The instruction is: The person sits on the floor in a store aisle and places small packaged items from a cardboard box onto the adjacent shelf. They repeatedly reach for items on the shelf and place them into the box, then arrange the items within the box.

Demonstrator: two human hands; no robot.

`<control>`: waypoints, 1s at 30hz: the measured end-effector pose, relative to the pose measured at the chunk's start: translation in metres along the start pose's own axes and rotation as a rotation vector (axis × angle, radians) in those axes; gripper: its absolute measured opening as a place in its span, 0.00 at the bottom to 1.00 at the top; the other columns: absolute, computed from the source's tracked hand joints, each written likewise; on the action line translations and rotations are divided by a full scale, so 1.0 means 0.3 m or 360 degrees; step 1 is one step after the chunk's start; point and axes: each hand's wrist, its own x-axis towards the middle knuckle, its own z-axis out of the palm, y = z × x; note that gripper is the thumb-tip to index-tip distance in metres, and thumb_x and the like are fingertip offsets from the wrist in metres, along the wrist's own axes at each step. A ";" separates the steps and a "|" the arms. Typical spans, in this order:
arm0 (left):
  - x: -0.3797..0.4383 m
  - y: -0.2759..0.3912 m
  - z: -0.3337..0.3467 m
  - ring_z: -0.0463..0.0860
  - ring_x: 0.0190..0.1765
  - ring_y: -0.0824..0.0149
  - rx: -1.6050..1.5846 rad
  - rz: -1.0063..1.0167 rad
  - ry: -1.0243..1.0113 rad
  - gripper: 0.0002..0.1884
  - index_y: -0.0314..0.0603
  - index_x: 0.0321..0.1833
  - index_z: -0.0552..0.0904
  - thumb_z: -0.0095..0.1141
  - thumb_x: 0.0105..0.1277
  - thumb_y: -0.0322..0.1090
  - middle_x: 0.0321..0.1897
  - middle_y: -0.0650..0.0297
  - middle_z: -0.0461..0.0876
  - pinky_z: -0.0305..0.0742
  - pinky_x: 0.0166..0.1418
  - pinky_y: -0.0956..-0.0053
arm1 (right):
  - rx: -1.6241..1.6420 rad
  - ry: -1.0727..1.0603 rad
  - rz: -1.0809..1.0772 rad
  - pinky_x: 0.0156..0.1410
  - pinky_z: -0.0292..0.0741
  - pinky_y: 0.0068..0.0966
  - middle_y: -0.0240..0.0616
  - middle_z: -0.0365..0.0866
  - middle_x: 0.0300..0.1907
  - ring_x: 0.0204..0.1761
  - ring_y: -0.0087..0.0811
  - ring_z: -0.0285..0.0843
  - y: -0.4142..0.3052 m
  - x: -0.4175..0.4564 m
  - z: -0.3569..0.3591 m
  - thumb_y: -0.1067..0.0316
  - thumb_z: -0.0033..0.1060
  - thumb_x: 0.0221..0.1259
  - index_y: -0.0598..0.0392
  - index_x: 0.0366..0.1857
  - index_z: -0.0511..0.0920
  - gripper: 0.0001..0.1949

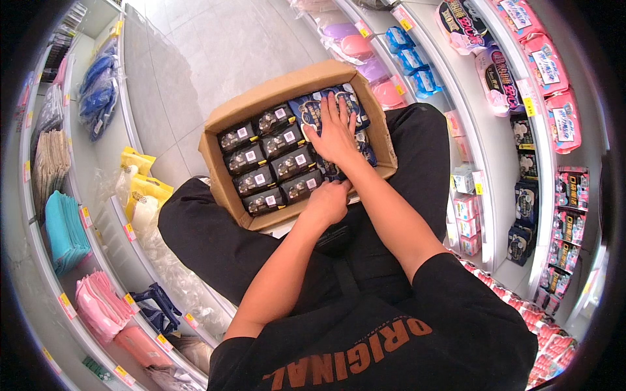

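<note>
An open cardboard box (283, 79) rests on or against my lap between my knees. Rows of small black packs (295, 163) with printed squares fill its left and middle part. Dark blue packs (308, 108) lie at its right. My right hand (332, 132) lies flat on the blue packs, fingers spread. At the box's near edge is my left hand (328, 203), its fingers curled against the rim; whether they grip the rim or a pack is hidden.
At the right, shelves carry blue packs (411, 61), pink packs (562, 122) and dark packs. The left shelves hold folded turquoise cloths (66, 232), pink cloths (105, 305) and yellow-topped bags (149, 190). Grey floor tiles (215, 39) lie beyond the box.
</note>
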 end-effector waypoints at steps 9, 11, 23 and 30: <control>0.032 -0.010 0.026 0.82 0.55 0.40 0.0083 -0.0028 -0.0085 0.19 0.36 0.56 0.80 0.57 0.60 0.24 0.51 0.43 0.84 0.76 0.60 0.48 | 0.0067 0.0031 -0.0016 0.82 0.30 0.61 0.53 0.38 0.84 0.85 0.54 0.30 0.022 -0.006 0.036 0.41 0.55 0.68 0.63 0.80 0.51 0.45; 0.033 -0.011 0.027 0.83 0.54 0.43 0.0124 -0.0008 -0.0105 0.19 0.35 0.55 0.81 0.57 0.59 0.25 0.50 0.45 0.85 0.79 0.60 0.53 | 0.0107 0.0135 0.0008 0.82 0.31 0.61 0.57 0.38 0.83 0.85 0.54 0.31 0.021 -0.007 0.048 0.42 0.56 0.68 0.63 0.79 0.53 0.45; 0.018 0.007 -0.029 0.83 0.56 0.44 0.0056 -0.0033 -0.0064 0.20 0.36 0.57 0.81 0.57 0.59 0.25 0.50 0.45 0.85 0.79 0.59 0.50 | 0.0036 0.0188 0.0067 0.83 0.36 0.59 0.59 0.42 0.83 0.84 0.55 0.36 0.029 0.022 0.080 0.37 0.55 0.67 0.62 0.78 0.57 0.45; 0.029 0.002 -0.048 0.80 0.63 0.43 -0.0084 0.0007 -0.0151 0.26 0.38 0.66 0.78 0.65 0.65 0.33 0.60 0.43 0.82 0.75 0.65 0.55 | 0.0213 -0.0291 -0.0052 0.80 0.53 0.54 0.58 0.62 0.74 0.79 0.55 0.53 0.089 0.012 -0.139 0.48 0.61 0.63 0.65 0.64 0.74 0.33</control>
